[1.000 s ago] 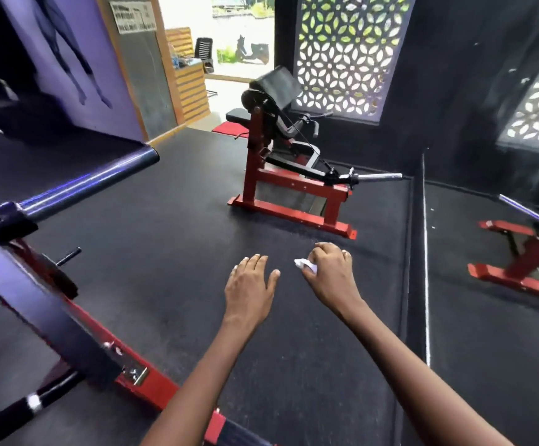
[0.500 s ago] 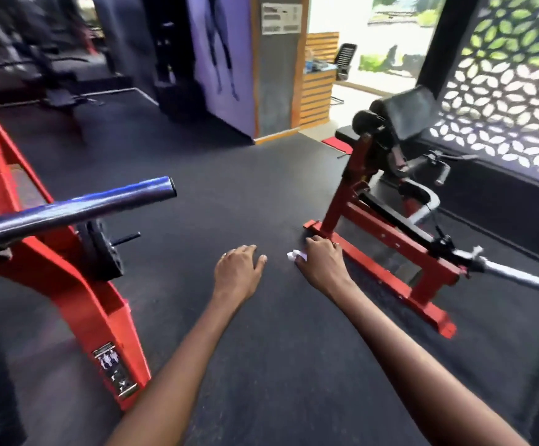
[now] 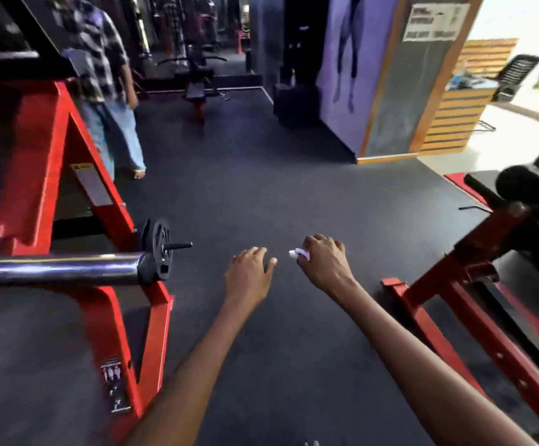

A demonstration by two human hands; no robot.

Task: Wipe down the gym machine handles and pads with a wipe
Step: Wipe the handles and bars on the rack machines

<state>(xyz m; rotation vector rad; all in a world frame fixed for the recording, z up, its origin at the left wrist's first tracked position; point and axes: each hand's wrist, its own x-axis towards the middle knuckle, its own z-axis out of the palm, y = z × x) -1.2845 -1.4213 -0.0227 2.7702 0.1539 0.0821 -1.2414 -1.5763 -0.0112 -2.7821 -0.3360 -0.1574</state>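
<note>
Person is standing between two red machines, both arms out in front over bare floor [image 3: 277,194], not touching any equipment. Right hand [image 3: 324,263] is curling its fingers around a small white wipe [image 3: 298,253], a bit of it poking out on the thumb side. Left hand [image 3: 250,273] is hanging just beside it, fingers relaxed and loosely spread, holding nothing. Looks like a transit step to me: wipe in hand, no surface under it. Nearest candidate on the left is the chrome bar [image 3: 55,268] on the red frame [image 3: 120,310], with a small weight plate [image 3: 161,244] at its end. On the right, a black roller pad [image 3: 525,185] is sitting atop the other red machine [image 3: 454,284]. Next move is likely calling for a pick between bar and pad, then getting the wipe flat against it. Someone in a checked shirt [image 3: 97,53] is standing behind the left frame, well apart.
</note>
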